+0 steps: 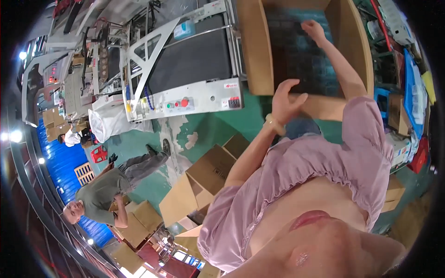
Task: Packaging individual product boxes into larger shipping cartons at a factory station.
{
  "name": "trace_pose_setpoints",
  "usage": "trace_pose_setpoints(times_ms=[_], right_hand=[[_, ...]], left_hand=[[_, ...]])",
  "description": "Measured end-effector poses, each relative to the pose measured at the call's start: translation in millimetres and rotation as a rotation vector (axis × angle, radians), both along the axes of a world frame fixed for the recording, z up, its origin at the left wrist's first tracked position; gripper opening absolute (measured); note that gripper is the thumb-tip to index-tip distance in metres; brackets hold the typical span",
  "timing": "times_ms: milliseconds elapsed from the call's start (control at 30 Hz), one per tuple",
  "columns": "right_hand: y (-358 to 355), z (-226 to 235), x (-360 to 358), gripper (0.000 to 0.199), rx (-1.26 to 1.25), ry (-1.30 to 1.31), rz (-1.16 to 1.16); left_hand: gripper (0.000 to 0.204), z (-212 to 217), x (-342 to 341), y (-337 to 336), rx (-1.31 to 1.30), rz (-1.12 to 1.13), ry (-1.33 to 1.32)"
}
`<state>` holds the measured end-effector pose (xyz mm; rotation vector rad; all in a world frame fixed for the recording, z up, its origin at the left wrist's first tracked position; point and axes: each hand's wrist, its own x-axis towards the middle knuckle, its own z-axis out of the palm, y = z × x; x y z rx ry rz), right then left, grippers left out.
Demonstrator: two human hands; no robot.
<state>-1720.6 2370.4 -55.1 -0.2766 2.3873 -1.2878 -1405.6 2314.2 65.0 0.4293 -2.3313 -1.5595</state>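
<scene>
Hands were both busy at a big cardboard box (259,51) that stood open on the green floor (204,129). The left hand (285,99) sat on the near rim of the box, fingers bent over the edge and gripping it. The right hand (314,30) reached deep inside the box with its fingers spread flat, pressing on a layer of dark packs (301,60) that filled the bottom. It held nothing.

Just left of the box stood a conveyor machine (190,60) with a black belt and a panel with a red button (185,102) and a green one. An empty, open carton (204,180) lay on the floor near the person's left elbow. Well apart, at the lower left, another person in a grey shirt (99,194) bent over more flat cartons (139,222).
</scene>
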Motion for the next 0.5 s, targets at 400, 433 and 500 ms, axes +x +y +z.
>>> trace_pose_setpoints(times_ms=[400,433,500], right_hand=[[-102,-225,-141,0.037,0.284,0.31,0.466],[-123,-239,-148,0.037,0.296,0.525,0.563],[-160,-281,-161,0.037,0.188,0.768,0.718]], left_hand=[[0.043,-261,-247,-48,1.072,1.066,-0.45],[0.041,-305,-240,-52,1.252,0.972,-0.372],[0.037,-360,-232,-68,1.538,0.787,-0.133]])
